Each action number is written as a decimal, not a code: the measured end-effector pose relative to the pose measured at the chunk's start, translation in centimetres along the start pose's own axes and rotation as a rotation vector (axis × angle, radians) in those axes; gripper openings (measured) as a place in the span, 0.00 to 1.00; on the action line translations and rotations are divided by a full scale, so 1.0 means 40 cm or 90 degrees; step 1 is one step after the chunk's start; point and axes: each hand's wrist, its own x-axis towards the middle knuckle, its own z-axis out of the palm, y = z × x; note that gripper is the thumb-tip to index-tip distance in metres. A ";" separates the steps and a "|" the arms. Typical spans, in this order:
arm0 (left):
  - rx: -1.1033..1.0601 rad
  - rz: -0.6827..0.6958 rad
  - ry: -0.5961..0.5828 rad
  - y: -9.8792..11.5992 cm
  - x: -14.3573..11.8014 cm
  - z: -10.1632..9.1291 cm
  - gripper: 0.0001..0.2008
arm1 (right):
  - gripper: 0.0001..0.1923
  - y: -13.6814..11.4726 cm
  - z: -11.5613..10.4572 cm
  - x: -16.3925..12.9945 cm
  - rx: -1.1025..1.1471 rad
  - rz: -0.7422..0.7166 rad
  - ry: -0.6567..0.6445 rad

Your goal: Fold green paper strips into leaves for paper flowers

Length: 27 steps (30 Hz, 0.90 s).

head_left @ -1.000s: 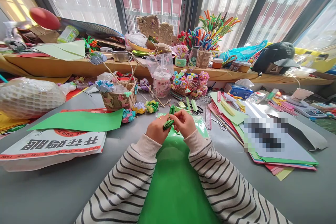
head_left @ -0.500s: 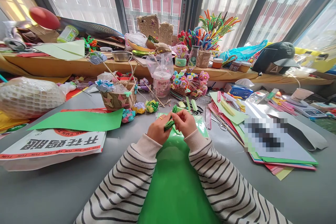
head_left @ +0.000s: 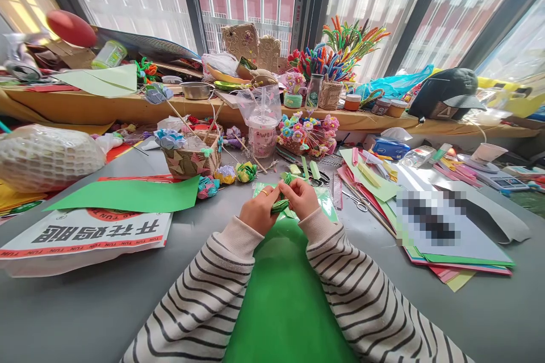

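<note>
Both hands meet in the middle of the head view, over a glossy green sheet. My left hand is closed around a small bundle of pleated green paper. With thumb and finger, my right hand pinches the same green paper at its upper right side. Folded green edges show between the hands; the rest is hidden by the fingers. Just beyond lies a clear plastic packet. Folded paper flowers, among them a green and yellow one, sit to the left of the hands.
A woven basket and a lidded cup stand behind the hands. On the left, a green paper strip lies over a printed bag. Scissors and stacked papers lie on the right.
The green paper has turned slightly between my fingers, showing its folds at another angle. Both hands stay in nearly the same place.
</note>
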 end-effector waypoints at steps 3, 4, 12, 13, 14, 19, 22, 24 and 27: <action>-0.024 0.021 0.005 -0.003 0.001 0.000 0.22 | 0.15 0.000 -0.004 0.003 0.023 0.000 0.019; -0.035 0.026 0.004 -0.004 0.001 0.000 0.22 | 0.15 0.001 -0.006 0.005 0.034 0.002 0.027; -0.122 0.029 0.039 -0.010 0.005 0.000 0.20 | 0.15 0.005 -0.005 0.009 0.121 0.013 0.067; -0.167 0.037 0.047 -0.010 0.007 -0.003 0.20 | 0.15 0.002 -0.006 0.009 0.141 0.018 0.062; -0.224 0.039 0.047 -0.010 0.008 -0.008 0.19 | 0.15 -0.002 -0.007 0.009 0.164 0.023 0.056; -0.486 -0.083 -0.072 -0.002 0.018 -0.049 0.19 | 0.15 -0.022 -0.020 0.011 0.219 0.016 0.007; -0.558 -0.149 -0.135 -0.001 0.023 -0.058 0.19 | 0.14 -0.029 -0.024 0.010 0.209 -0.002 -0.011; -0.595 -0.166 -0.171 -0.004 0.025 -0.055 0.18 | 0.14 -0.031 -0.025 0.008 0.197 -0.015 -0.024; -0.630 -0.188 -0.201 -0.007 0.026 -0.047 0.17 | 0.13 -0.031 -0.026 0.006 0.173 -0.034 -0.048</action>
